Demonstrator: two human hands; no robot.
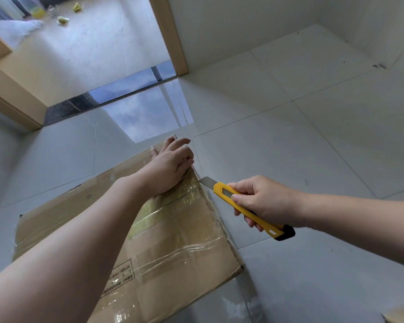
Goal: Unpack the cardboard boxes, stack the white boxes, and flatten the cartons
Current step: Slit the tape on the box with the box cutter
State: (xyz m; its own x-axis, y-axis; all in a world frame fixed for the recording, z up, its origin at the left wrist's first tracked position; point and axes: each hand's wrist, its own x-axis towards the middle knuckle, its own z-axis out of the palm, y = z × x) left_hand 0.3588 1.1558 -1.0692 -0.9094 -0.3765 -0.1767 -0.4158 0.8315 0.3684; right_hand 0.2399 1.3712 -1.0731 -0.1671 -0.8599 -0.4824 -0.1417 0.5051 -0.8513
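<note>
Door frame [12, 94]: wooden, standing at far left, opening onto a second room.
Debris [63, 19]: yellow-green scraps and a white bag [14, 29] lying on the far room's floor.
Threshold [117, 89]: dark glossy strip running across the doorway, reflecting sky.
Cardboard box [173, 241]: lying on the pale tiled floor [313, 136], left of centre, top face sealed with clear and yellowish tape [149, 217]; printed label partly hidden under the left forearm.
Left hand [170, 166]: resting palm-down on the box's far right corner, fingers relaxed and lying over the edge, gripping nothing; the forearm is crossing and blocking much of the box top.
Utility knife [250, 208]: yellow body, black end cap, blade [207, 181] extended, tip touching the box's right edge just below the left hand.
Right hand [264, 201]: wrapping fingers round the knife handle, thumb lying along its top.
Second carton [401, 317]: brown corner showing at bottom right.
</note>
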